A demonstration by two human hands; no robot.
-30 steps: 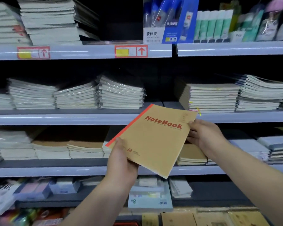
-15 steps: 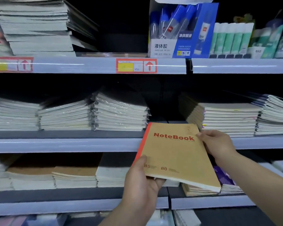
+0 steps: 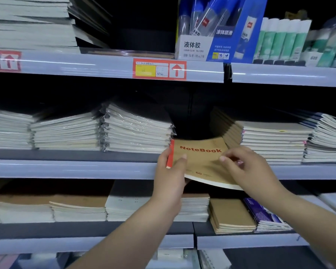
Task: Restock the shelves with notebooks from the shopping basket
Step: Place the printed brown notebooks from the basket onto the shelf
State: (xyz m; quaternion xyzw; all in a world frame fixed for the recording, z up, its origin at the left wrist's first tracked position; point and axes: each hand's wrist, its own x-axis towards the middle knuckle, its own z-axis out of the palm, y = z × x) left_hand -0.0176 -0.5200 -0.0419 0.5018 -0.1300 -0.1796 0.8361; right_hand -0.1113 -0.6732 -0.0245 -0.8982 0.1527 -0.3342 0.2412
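A brown kraft notebook (image 3: pixel 200 158) with a red spine and red "NoteBook" lettering lies half on the middle shelf (image 3: pixel 72 168), in the dark gap between two stacks, its near edge hanging over the shelf lip. My left hand (image 3: pixel 171 177) grips its left spine corner, thumb on the cover. My right hand (image 3: pixel 244 169) rests on its right side with fingers curled over the cover. The shopping basket is out of view.
Plastic-wrapped notebook stacks (image 3: pixel 136 131) stand left of the gap, a kraft-edged stack (image 3: pixel 268 140) right of it. The shelf above holds liquid glue boxes (image 3: pixel 217 30) and more notebooks. The lower shelf carries brown and purple notebook piles (image 3: pixel 231 216).
Both hands carried the notebook up and forward from in front of the lower shelf into the gap on the middle shelf. It turned from tilted to lying flat.
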